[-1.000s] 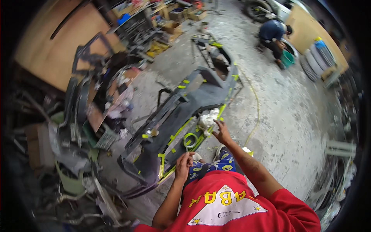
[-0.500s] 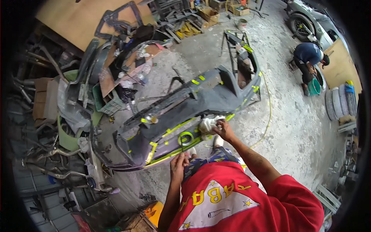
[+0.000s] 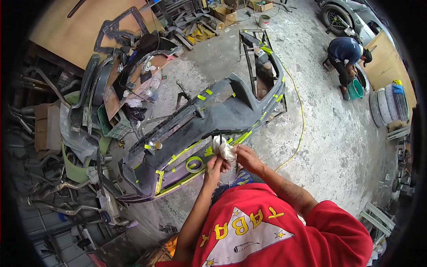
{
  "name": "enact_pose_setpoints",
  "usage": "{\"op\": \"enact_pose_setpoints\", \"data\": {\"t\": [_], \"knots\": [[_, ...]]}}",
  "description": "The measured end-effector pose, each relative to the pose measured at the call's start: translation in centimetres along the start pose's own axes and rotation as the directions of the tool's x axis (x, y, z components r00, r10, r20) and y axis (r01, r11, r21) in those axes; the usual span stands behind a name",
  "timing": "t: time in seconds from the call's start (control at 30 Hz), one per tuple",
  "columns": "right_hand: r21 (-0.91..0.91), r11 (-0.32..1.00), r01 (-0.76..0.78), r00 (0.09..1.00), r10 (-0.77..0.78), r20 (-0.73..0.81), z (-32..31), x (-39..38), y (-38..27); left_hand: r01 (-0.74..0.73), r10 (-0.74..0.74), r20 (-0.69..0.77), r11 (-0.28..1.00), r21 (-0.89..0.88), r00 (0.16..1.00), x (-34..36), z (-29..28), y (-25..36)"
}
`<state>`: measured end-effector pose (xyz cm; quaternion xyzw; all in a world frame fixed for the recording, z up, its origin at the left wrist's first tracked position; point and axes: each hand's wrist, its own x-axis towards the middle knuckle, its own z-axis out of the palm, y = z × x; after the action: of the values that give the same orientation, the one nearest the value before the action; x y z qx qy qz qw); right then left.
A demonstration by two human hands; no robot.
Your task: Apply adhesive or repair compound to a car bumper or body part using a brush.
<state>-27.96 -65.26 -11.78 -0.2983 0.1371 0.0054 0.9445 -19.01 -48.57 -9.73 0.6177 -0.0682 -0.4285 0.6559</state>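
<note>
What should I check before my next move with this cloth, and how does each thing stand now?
1. White cloth held by the right hand: ok, pinched at its right side.
2. Left hand gripping it too: cannot tell; it meets the cloth's lower part.
3. Tape roll clear of both hands: ok, it sits left of them at the bumper.
4. Tape strips firmly stuck: cannot tell from here.
5. Co-worker away from the bumper: ok, bent over by the green bucket.

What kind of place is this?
Probably a car body workshop: a big grey bumper stands with yellow-green tape on it, and a car is parked behind.
</note>
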Motion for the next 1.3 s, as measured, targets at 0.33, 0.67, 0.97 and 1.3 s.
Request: {"op": "enact_pose_setpoints", "data": {"t": [0.33, 0.67, 0.97, 1.3], "knots": [[0.09, 0.995, -0.044, 0.955, 0.069, -0.29, -1.4, -2.6, 2.9, -0.097, 0.012, 0.179, 0.875, 0.475, 0.984, 0.6, 2.5, -0.5], [0.224, 0.972, -0.071, 0.85, 0.177, -0.496, -1.2, -2.7, 3.3, 0.175, -0.29, 0.177, 0.859, 0.481, 0.94, -0.1, 1.6, 1.3], [0.168, 0.977, -0.129, 0.847, 0.196, -0.494, -3.2, -2.9, 3.5, 0.196, -0.322, 0.236, 0.877, 0.439, 0.917, -0.8, 0.6, 1.3], [-0.116, 0.993, -0.017, 0.809, -0.055, -0.586, -6.2, -7.0, -2.2, 0.211, -0.236, 0.117, 0.957, 0.197, 0.965, -5.1, -3.8, 3.0]]}}
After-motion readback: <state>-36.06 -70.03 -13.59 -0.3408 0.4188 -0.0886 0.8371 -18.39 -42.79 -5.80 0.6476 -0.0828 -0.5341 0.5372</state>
